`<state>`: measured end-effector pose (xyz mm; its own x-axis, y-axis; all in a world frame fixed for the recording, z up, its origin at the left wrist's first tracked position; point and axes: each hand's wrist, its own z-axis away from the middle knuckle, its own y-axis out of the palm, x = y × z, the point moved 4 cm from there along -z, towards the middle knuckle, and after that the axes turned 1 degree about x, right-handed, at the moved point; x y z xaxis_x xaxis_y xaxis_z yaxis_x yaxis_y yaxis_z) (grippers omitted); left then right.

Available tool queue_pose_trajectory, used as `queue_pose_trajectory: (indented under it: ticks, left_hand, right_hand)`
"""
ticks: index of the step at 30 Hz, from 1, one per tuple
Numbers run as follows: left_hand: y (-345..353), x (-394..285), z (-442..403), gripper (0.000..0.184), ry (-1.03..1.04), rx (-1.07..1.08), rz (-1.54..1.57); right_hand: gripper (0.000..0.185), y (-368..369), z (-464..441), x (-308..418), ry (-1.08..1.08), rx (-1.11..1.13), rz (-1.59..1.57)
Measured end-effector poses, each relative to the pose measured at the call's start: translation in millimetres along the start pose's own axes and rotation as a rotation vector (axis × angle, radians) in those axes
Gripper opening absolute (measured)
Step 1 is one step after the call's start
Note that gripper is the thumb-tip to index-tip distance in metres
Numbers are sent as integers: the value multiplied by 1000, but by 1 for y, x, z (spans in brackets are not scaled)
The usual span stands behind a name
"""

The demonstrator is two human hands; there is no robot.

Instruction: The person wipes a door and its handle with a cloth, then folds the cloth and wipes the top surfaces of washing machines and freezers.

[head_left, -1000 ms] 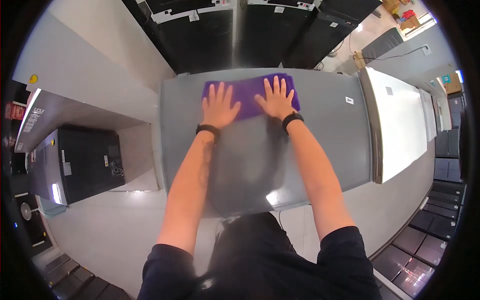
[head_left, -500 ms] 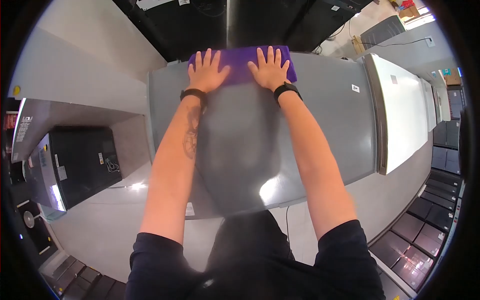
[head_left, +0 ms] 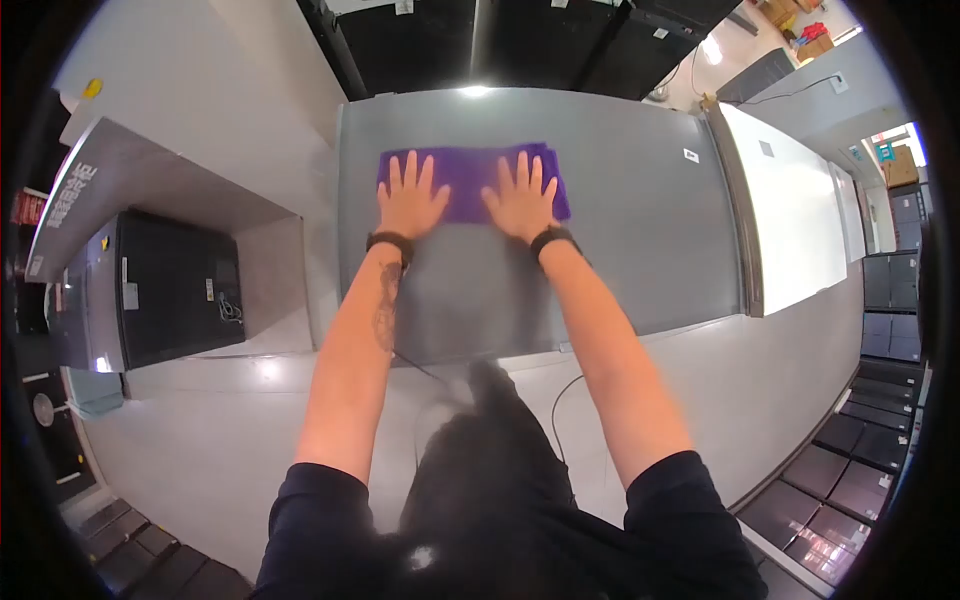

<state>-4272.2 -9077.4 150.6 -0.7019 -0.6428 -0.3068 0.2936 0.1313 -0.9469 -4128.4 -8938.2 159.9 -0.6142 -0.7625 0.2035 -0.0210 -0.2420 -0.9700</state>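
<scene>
A folded purple cloth lies flat across the grey top surface of a large appliance-like box. My left hand presses on the cloth's left part, palm down with the fingers spread. On its right part rests my right hand, likewise flat with fingers apart. Both wrists carry dark bands. Bare cloth shows between the two hands, and the palms hide some of it.
Tall black cabinets stand beyond the far edge. At the right is a white panel with a raised edge. A black boxy appliance sits at the left. Thin cables hang near my legs.
Both hands and the purple cloth have come back from the far edge toward me. A strip of grey surface now shows beyond the cloth. The camera view has shifted too.
</scene>
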Motion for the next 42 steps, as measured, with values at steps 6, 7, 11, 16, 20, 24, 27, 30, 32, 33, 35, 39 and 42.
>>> queue_pose_trajectory:
  ticks: [6, 7, 11, 16, 20, 24, 27, 30, 32, 33, 35, 39, 42]
  left_hand:
    - [2, 8, 112, 70, -42, 41, 19]
    - [2, 10, 130, 70, -46, 44, 20]
    - [12, 22, 196, 71, -65, 53, -35]
    - [14, 34, 258, 70, -69, 22, -9]
    - [17, 42, 267, 71, -73, 40, -10]
    - [11, 43, 260, 71, -66, 66, -20]
    - [9, 54, 245, 71, -26, 20, -30]
    - [-2, 61, 224, 71, -36, 25, 9]
    - [-5, 68, 203, 71, -34, 8, -7]
    - [-5, 72, 192, 71, -33, 1, -7]
    - [-12, 77, 169, 71, -21, -8, -6]
    - [-22, 94, 121, 74, -58, 127, 136]
    - [-23, 103, 88, 74, -7, -33, 186]
  right_hand:
    - [72, 23, 100, 27, -30, 9, 0]
    - [72, 26, 117, 31, -34, 13, 6]
    - [72, 42, 174, 49, -59, 9, 31]
    - [74, 63, 213, 67, -77, 49, 54]
    - [75, 63, 223, 81, -23, 119, 41]
    - [76, 48, 221, 90, 9, 197, 35]
    - [76, 60, 206, 93, -18, 103, 92]
    - [77, 58, 180, 101, -10, 90, 106]
    - [77, 52, 159, 107, 2, 98, 82]
    - [77, 50, 151, 109, 11, 105, 71]
    - [76, 48, 133, 114, 23, 113, 44]
    - [76, 34, 87, 125, 72, 149, 10]
    - [76, 33, 51, 132, 105, 148, 2]
